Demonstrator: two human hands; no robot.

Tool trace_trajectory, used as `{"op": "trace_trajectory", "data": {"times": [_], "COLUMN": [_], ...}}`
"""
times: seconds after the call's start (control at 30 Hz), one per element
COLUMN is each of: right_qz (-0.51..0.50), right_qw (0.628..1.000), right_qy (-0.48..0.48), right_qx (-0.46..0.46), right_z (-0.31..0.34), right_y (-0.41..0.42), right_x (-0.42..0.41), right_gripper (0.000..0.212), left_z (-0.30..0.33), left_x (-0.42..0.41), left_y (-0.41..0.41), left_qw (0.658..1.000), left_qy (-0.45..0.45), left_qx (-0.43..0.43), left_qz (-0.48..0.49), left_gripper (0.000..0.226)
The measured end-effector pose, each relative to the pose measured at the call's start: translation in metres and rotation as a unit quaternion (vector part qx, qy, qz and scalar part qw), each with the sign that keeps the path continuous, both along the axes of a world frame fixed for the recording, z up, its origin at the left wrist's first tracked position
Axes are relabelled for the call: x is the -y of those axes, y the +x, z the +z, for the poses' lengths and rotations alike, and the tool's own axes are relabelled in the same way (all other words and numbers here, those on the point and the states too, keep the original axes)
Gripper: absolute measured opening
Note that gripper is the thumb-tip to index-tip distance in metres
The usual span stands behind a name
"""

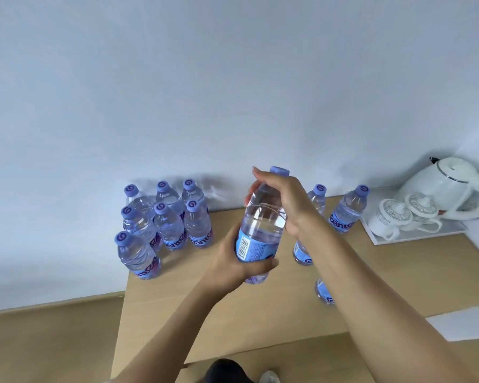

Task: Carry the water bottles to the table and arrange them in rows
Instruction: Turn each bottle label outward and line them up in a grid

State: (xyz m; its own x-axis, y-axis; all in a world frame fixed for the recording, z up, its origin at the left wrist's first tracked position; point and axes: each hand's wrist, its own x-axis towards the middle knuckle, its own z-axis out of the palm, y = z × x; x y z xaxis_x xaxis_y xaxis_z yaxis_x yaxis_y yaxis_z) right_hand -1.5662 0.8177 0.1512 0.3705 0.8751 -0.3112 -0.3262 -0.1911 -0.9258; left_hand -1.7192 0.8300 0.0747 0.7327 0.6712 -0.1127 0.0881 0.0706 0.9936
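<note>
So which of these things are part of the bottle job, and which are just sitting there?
Part of the job:
held bottle, in left hand and right hand
grouped bottles
table

Just sitting there:
white kettle
two lidded cups
white tray

A clear water bottle [262, 225] with a purple cap and a pale blue label stood nearly upright above the worktop [233, 308], its barcode turned toward the camera. The left grip [234, 265] wrapped its lower label and the right grip [281, 200] clasped its shoulder. Left of the grips, seven like bottles [166, 222] stood upright, packed close in rows by the wall. Right of the grips, four more bottles [346, 212] stood upright, spaced apart, two partly hidden behind the right forearm.
</note>
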Motion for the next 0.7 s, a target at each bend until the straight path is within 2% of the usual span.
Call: {"op": "trace_trajectory", "data": {"times": [0.1,0.2,0.3,0.4,0.53,0.7], "right_qz": [0.021,-0.027,-0.058,-0.106,-0.085,-0.022], "right_qw": [1.000,0.999,0.990,0.987,0.993,0.997], "right_qy": [-0.002,0.017,0.031,0.048,0.049,0.058], "right_qx": [0.013,0.039,0.121,0.109,0.071,0.035], "right_z": [0.017,0.025,0.023,0.020,0.026,0.036], "right_y": [-0.011,-0.025,-0.044,-0.055,-0.054,-0.046], "right_x": [-0.008,-0.012,-0.011,-0.011,-0.013,-0.012], "right_gripper": [0.033,0.029,0.027,0.021,0.016,0.011], "left_z": [0.011,0.021,0.029,0.035,0.039,0.043], "left_x": [0.002,0.003,0.006,0.011,0.009,-0.001], "left_y": [-0.009,-0.017,-0.020,-0.021,-0.028,-0.037], "left_qw": [0.999,0.996,0.991,0.989,0.992,0.998], "left_qy": [-0.013,-0.011,-0.007,-0.003,-0.008,-0.061], "left_qx": [0.009,0.015,0.021,0.037,0.032,0.021], "left_qz": [0.034,0.085,0.132,0.145,0.118,0.006], "left_gripper": [0.046,0.046,0.047,0.045,0.051,0.061]}}
